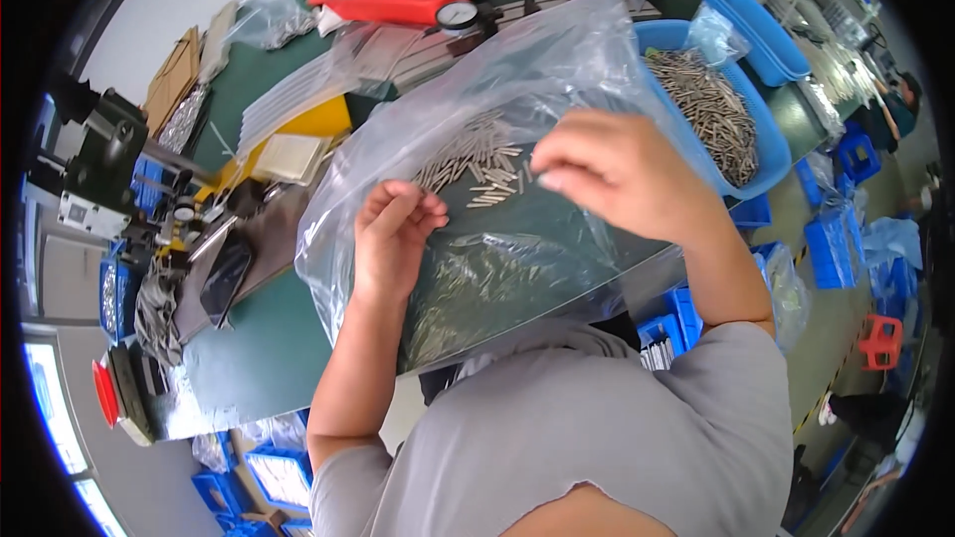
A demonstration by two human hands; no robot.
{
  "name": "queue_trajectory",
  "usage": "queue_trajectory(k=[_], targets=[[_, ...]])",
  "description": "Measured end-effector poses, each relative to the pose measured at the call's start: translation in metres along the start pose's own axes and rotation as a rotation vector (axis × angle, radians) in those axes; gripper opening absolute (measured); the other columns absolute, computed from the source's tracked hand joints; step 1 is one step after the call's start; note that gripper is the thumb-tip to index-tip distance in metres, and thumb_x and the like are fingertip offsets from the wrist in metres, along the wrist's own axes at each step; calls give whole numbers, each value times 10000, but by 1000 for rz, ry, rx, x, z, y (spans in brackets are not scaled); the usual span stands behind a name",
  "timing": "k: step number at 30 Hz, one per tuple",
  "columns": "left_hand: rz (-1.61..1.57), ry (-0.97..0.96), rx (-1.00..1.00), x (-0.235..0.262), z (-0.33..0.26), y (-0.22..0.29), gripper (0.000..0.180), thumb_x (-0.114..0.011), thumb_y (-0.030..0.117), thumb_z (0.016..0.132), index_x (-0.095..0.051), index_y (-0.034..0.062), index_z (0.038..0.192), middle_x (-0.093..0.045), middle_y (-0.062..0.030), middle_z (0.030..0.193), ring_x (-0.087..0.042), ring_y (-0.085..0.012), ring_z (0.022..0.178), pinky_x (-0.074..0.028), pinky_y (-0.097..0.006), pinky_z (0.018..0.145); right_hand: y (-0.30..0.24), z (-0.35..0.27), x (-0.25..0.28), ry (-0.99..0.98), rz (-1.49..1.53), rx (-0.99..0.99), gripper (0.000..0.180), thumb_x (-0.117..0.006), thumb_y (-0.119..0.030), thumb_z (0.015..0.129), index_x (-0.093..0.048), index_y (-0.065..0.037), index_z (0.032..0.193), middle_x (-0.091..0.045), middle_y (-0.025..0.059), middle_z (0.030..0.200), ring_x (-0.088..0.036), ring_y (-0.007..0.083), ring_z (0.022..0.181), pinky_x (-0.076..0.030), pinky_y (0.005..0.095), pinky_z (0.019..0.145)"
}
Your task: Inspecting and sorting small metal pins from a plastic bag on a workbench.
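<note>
Many short, silvery pins (463, 161) lie amid clear plastic (507, 65) near the desk's (261, 368) front edge (dial gauge (458, 16) markings illegible), between left hand (390, 229) and right hand (622, 174), each grip curled, pinching what I cannot tell.

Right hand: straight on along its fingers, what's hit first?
Likely the loose metal pins, just left of the right hand. Its height above them is unclear from this one view, so it might pass over them.
</note>
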State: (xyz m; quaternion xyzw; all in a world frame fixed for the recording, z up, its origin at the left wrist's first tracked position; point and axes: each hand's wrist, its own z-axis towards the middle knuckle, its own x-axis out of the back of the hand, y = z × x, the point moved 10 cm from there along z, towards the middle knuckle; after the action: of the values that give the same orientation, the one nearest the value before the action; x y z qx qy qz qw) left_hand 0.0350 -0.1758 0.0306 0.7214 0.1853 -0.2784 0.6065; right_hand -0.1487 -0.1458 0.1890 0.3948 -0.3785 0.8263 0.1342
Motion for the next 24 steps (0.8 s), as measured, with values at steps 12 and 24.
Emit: queue_trajectory(k=[12,24], targets=[[-6,-31,22,5,3,-3,85,-536,89,874,-583,54,936,-625,-104,833,-610,-220,789,-509,-341,727,25,25,-148,-241,-387,123,74,-619,-118,607,-598,-58,569,-608,143,616,-627,309,569,-487,424,455],[55,-215,-1,-2,5,-1,187,-504,154,928,-555,-24,950,-614,-123,925,-575,-228,880,-456,-320,809,44,42,-168,-263,-407,122,204,-587,-186,660,-724,-94,781,-689,85,828,-656,256,818,-534,390,693]])
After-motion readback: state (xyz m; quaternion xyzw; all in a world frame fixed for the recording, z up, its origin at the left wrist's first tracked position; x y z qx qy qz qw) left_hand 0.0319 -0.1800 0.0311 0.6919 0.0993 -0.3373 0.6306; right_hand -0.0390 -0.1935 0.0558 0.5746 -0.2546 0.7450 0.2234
